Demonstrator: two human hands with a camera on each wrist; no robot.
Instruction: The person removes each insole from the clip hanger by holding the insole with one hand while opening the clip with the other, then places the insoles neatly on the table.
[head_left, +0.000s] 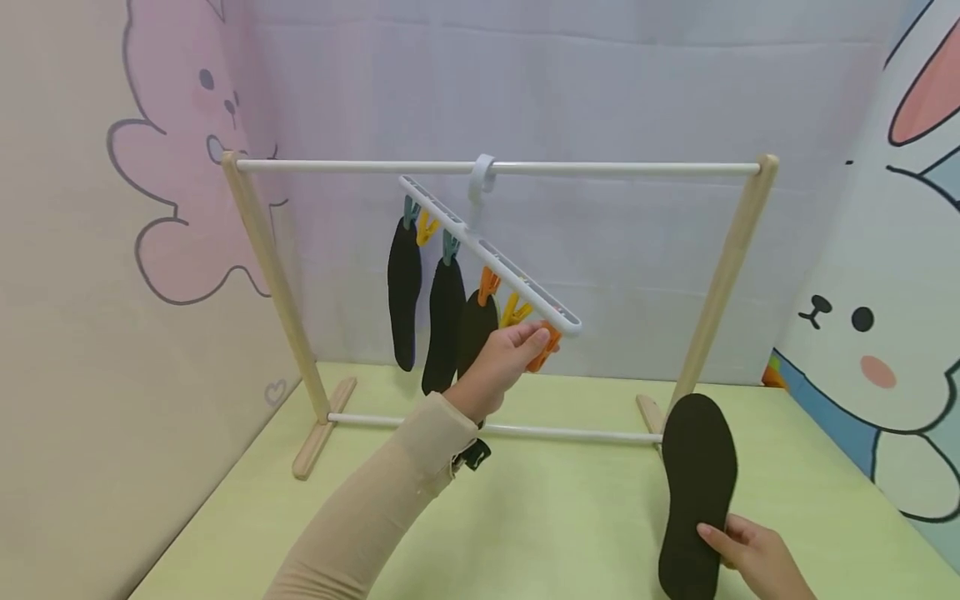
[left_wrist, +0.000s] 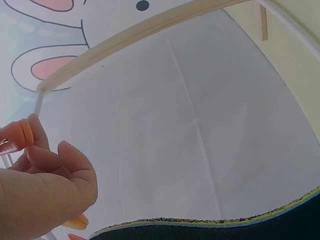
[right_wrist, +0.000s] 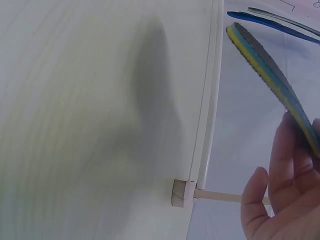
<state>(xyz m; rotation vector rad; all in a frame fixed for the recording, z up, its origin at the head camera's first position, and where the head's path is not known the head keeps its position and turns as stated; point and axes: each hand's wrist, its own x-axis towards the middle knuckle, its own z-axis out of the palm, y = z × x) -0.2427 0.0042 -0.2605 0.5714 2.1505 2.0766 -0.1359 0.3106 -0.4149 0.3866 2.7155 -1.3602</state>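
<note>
In the head view a white clip hanger (head_left: 525, 287) hangs by its hook (head_left: 480, 177) from the rack's top rod, its bar slanting toward me. My left hand (head_left: 498, 367) pinches the orange clip (head_left: 546, 348) at the bar's near end. Several more clips line the bar, among them a yellow clip (head_left: 516, 310). Black insoles hang from it: a far insole (head_left: 405, 292), a middle insole (head_left: 446, 325) and a nearer insole (head_left: 476, 329), partly hidden by my left arm. At the lower right, my right hand (head_left: 753, 554) holds a loose black insole (head_left: 699, 467) upright; its layered yellow-blue edge (right_wrist: 270, 75) shows in the right wrist view.
A drying rack with a white top rod (head_left: 622, 168) and wooden side posts (head_left: 723, 279) stands on the pale yellow-green table (head_left: 555, 508). Its lower rod (head_left: 570, 433) runs just above the tabletop. Behind it hangs a pale curtain (head_left: 615, 92), with cartoon-printed walls on both sides.
</note>
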